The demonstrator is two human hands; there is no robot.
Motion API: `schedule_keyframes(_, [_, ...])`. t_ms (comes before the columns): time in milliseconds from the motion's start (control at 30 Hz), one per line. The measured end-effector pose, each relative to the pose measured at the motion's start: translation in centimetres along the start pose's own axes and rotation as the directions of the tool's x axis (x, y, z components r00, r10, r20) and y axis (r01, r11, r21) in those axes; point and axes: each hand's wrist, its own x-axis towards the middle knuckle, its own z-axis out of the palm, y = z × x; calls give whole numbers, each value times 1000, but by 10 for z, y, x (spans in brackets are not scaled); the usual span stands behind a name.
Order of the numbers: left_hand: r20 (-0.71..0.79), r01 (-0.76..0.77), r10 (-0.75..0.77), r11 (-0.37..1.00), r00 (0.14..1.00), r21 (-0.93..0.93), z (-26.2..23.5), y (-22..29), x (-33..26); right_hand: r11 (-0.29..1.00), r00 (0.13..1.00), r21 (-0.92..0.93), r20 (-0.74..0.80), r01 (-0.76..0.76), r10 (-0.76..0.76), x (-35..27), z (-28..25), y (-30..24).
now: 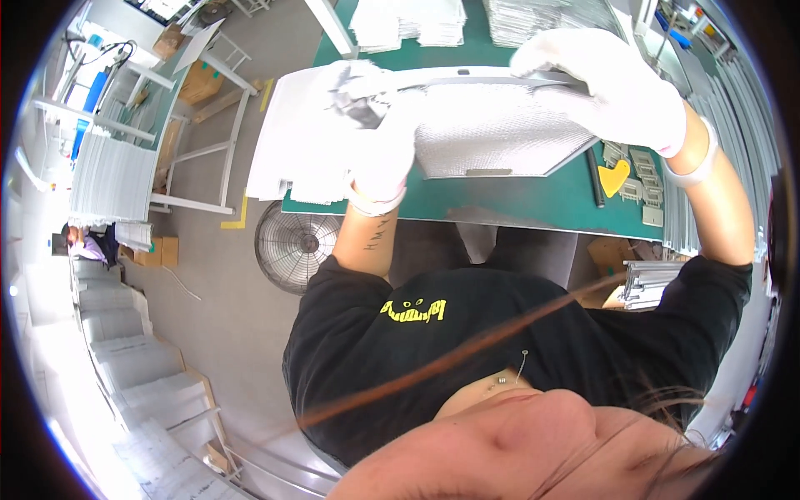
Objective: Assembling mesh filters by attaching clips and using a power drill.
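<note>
The flat rectangular silver metal-mesh filter panel point(492, 133) has a fine woven mesh face bordered by a thin smooth metal frame. It lies roughly level just above the green surface point(533, 204), its long side running left to right. A short metal tab sits at the middle of the near frame edge. The far right corner is covered by the white-gloved right hand point(608, 87). The left end is covered by the white-gloved left hand point(379, 142), which grips it. The mesh face appears clean and undented.
</note>
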Motion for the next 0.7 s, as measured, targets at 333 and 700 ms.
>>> schedule_keyframes(333, [-278,-98,166,965,946,245,16,-43,-3,993,992,27,55,-114,112,8,2,-5])
schedule_keyframes(700, [-103,-155,226,875,969,458,-9,-56,-2,992,994,63,-3,-107,108,9,6,1])
